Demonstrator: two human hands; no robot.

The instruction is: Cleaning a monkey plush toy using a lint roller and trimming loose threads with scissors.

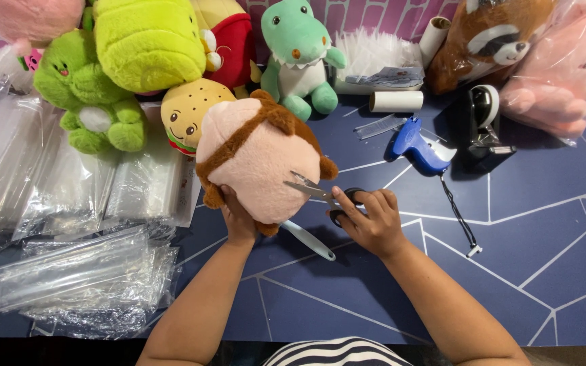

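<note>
Item: my left hand (237,217) grips pink plush (259,163); right hand (371,220), fingers closed through scissors (320,193), blades parted. Bench (544,271) open toward near right corner; bags (83,278) crowd left edge.

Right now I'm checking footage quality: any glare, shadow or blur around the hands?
Head view: even, soft lighting; scissors and the pink plush look sharp. The right hand throws a faint shadow on the blue mat. Glare sits only on the plastic bags. Edges bend slightly from the wide lens.
</note>
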